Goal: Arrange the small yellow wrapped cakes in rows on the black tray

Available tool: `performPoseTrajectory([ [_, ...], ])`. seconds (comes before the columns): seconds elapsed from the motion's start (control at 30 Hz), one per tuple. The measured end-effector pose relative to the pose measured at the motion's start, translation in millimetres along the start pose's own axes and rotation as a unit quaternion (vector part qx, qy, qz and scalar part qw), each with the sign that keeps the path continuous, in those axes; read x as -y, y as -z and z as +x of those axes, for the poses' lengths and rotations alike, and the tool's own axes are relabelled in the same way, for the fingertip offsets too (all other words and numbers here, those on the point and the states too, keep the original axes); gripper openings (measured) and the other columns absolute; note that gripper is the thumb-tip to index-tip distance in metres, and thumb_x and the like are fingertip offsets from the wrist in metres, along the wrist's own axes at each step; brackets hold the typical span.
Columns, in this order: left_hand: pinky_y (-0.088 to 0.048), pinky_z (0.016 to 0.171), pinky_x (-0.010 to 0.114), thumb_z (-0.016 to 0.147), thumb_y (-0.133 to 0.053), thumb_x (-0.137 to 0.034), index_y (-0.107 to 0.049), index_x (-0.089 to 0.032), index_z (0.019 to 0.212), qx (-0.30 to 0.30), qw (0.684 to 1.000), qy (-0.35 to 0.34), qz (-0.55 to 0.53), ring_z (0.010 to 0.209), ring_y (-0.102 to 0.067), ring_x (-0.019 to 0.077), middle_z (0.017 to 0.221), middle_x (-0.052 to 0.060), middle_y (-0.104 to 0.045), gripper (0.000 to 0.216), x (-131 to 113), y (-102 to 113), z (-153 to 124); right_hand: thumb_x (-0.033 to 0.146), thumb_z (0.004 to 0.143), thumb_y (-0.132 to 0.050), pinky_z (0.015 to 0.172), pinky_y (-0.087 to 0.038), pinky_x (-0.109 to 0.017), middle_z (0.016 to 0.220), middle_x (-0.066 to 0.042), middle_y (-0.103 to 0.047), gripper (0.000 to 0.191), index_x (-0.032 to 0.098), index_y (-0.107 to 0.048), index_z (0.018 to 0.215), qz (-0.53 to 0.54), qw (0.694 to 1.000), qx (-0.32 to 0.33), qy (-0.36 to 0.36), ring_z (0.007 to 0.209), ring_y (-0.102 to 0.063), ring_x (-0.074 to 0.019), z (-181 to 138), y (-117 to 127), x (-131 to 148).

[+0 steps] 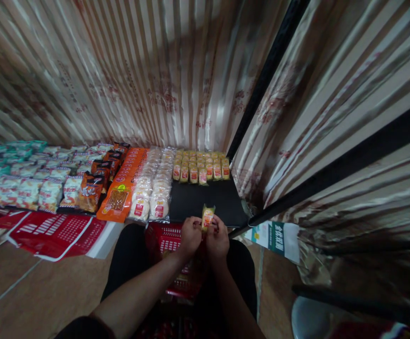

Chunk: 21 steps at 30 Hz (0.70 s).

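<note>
Between my two hands is a small yellow snack pack (pixel 208 217) in clear wrap with a red and white label. My left hand (pixel 191 234) grips its left side and my right hand (pixel 217 239) its right side, fingers closed. The pack is upright, just in front of the black shelf (pixel 205 200). Rows of matching yellow packs (pixel 202 175) stand at the back right of this shelf. Left of them lie clear bags of round white crackers (pixel 159 205). Below my hands, a red plastic basket (pixel 169 230) sits between my knees; its contents are mostly hidden.
Further left on the shelf are orange stick-snack packs (pixel 117 197), brown bags (pixel 90 193) and white bags (pixel 50 194). A red and white bag (pixel 60 235) hangs below the edge. Black posts (pixel 346 160) and striped curtains (pixel 137 70) enclose the back and right.
</note>
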<state>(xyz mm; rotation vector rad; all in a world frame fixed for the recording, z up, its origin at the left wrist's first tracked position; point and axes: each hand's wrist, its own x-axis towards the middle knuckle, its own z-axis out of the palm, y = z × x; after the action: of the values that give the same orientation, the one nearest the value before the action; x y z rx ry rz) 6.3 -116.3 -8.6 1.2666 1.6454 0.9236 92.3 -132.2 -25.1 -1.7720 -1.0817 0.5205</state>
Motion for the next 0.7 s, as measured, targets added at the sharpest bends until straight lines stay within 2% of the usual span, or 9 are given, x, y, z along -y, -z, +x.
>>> performPoseTrajectory([
  [0.27,-0.045,0.082,0.025,0.079,-0.045,-0.01,-0.068,-0.017,0.086,0.013,1.0,-0.015,0.014,0.085,-0.06,0.016,0.089,0.007,-0.066,0.025,-13.9,-8.8,15.4,0.038,0.075,-0.039,0.085,-0.046,-0.037,0.101,-0.012,-0.061,0.045,0.016,-0.058,0.11,-0.002,1.0,0.0,0.006,0.085,-0.059,-0.0214,20.0,4.3,7.4],
  [0.43,-0.046,0.081,0.025,0.081,-0.046,-0.013,-0.069,-0.02,0.091,0.021,1.0,-0.021,-0.006,0.085,-0.061,0.0156,0.091,0.004,-0.069,0.026,-18.3,-17.1,26.0,0.038,0.076,-0.041,0.087,-0.047,-0.038,0.105,-0.012,-0.06,0.045,0.016,-0.057,0.112,0.013,1.0,-0.006,0.007,0.088,-0.06,-0.0217,33.5,1.7,7.6],
  [0.7,-0.046,0.085,0.025,0.077,-0.049,-0.01,-0.07,-0.021,0.094,0.013,1.0,0.009,-0.012,0.088,-0.062,0.0157,0.094,0.004,-0.07,0.029,-22.7,-34.2,45.7,0.036,0.077,-0.041,0.088,-0.047,-0.038,0.107,-0.013,-0.059,0.046,0.016,-0.057,0.115,0.019,1.0,-0.011,0.023,0.094,-0.059,-0.0221,52.2,-3.9,2.1],
])
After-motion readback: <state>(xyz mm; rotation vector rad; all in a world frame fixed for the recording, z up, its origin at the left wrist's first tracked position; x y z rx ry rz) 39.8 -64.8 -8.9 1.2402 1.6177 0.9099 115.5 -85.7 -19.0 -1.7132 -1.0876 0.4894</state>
